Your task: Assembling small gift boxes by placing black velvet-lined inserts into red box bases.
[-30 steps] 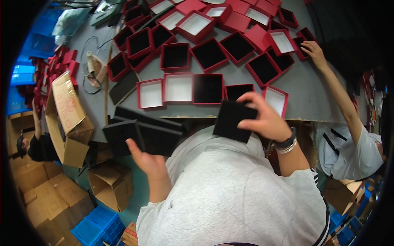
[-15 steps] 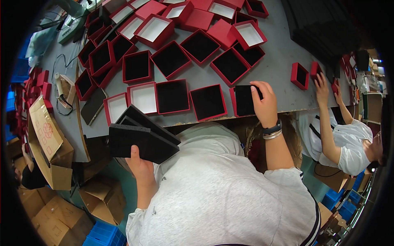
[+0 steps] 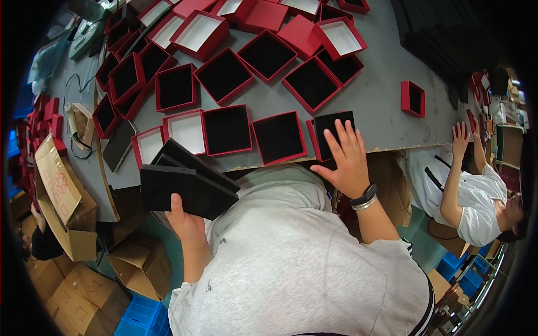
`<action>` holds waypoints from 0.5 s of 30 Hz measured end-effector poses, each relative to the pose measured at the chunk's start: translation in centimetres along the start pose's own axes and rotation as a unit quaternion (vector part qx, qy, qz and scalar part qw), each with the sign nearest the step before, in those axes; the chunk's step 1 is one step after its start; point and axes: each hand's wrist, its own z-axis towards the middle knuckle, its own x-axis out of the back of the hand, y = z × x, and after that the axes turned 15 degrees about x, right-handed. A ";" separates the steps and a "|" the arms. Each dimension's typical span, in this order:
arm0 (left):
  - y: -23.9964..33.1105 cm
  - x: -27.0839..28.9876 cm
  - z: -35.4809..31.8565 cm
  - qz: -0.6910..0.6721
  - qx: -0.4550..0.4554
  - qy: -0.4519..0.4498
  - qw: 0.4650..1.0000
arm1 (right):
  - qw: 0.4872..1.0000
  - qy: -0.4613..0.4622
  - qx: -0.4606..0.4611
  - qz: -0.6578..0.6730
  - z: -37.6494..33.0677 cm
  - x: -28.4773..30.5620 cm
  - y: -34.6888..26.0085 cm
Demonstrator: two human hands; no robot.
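A few thick black foam pads (image 3: 188,187), fanned in a stack, are held by my left hand (image 3: 188,227), its thumb on the front face. My right hand (image 3: 348,162) has its fingers spread over a black foam pad (image 3: 333,121) at the table's front edge. That pad lies tilted on a red box (image 3: 311,133), partly outside its rim; my palm hides the rest. Just left stand a red box with a black inside (image 3: 280,137) and another like it (image 3: 227,130), beside a red box with a white inside (image 3: 186,132).
Many red boxes (image 3: 224,75) crowd the grey table (image 3: 386,84). One red box (image 3: 413,99) stands apart on the right, near a tall dark stack (image 3: 443,39). A co-worker (image 3: 465,190) handles a red box at far right. Cardboard boxes (image 3: 78,297) lie lower left.
My right hand has gone from gripping the pad's edge to spread fingers over it, and the pad's right side sits higher. The co-worker's hands and a red box have moved right.
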 end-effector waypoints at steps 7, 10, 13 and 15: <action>-0.2 -0.2 -0.1 -0.019 0.026 -0.023 0.999 | 1.000 -0.021 0.014 -0.012 -0.8 -1.3 0.5; -0.6 0.3 -0.3 -0.017 0.014 -0.011 1.000 | 0.999 -0.041 0.022 -0.025 -0.7 -1.1 0.7; -0.8 0.9 -0.3 -0.017 0.013 -0.007 1.000 | 1.000 -0.027 0.013 -0.011 -0.6 -1.0 0.6; -0.8 1.1 -0.5 -0.018 0.012 -0.009 1.000 | 1.000 0.003 0.031 0.001 -1.3 -0.9 1.1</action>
